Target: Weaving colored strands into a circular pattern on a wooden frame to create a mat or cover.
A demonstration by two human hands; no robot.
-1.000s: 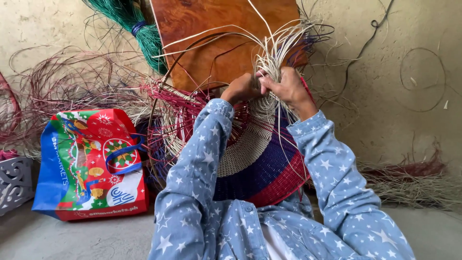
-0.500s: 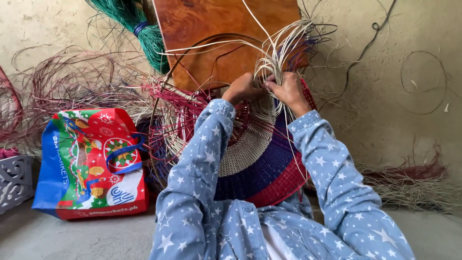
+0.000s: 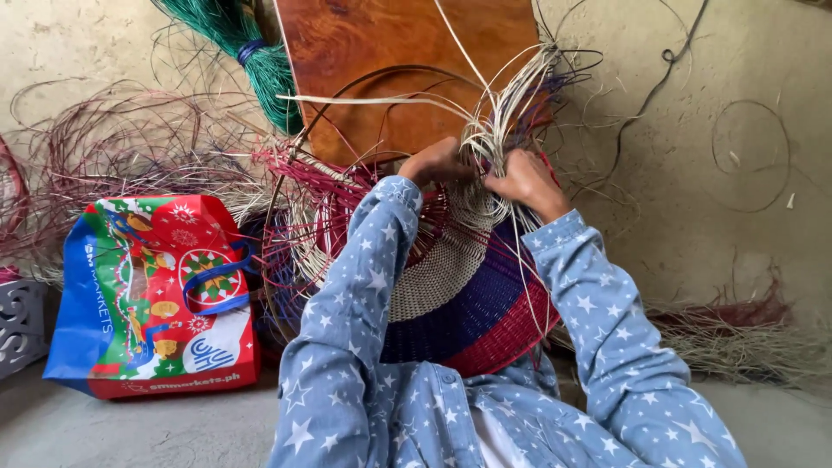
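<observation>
A half-woven round basket (image 3: 468, 303) with cream, blue and red bands rests against my lap, its loose strands sticking up. My left hand (image 3: 436, 162) and my right hand (image 3: 526, 181) meet at its upper edge. Both are closed on a bunch of pale cream strands (image 3: 494, 130) that rises between them. Red strands (image 3: 303, 173) fan out to the left of the basket. Blue sleeves with white stars cover both arms.
A colourful printed shopping bag (image 3: 152, 299) stands at left on the concrete floor. A brown wooden board (image 3: 399, 61) leans on the wall behind the basket, beside a green strand bundle (image 3: 251, 61). Dry fibres (image 3: 737, 338) lie at right.
Both hands have shifted slightly along the basket's top edge while working the cream strands; the strand bunch has bent a little. The view has dipped slightly.
</observation>
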